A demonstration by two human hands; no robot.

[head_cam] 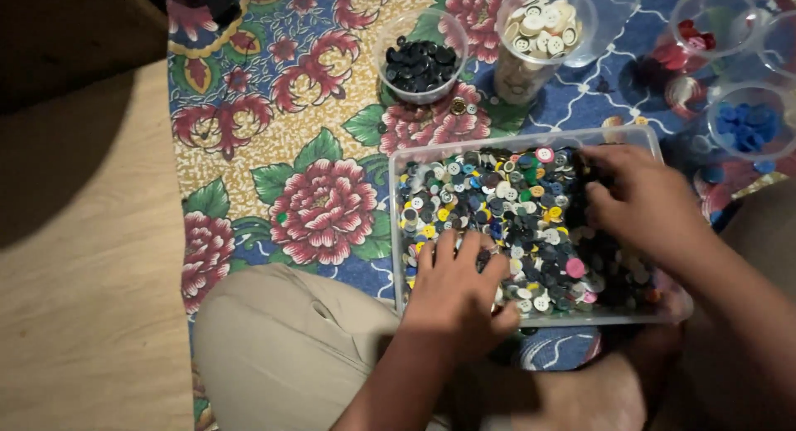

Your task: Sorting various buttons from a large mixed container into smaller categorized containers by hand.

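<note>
The right hand (643,200) covers the buttons beneath it in the clear tray (531,141); its fingertips are hidden. The red-button cup (705,33) is blurred. The frame's right edge cuts off the blue-button cup (750,120).

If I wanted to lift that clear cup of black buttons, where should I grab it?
Probably round the side wall of the cup of black buttons, below the rim, coming from the near side. It stands upright and open-topped, with another cup close on its right and bare cloth to its left.
</note>
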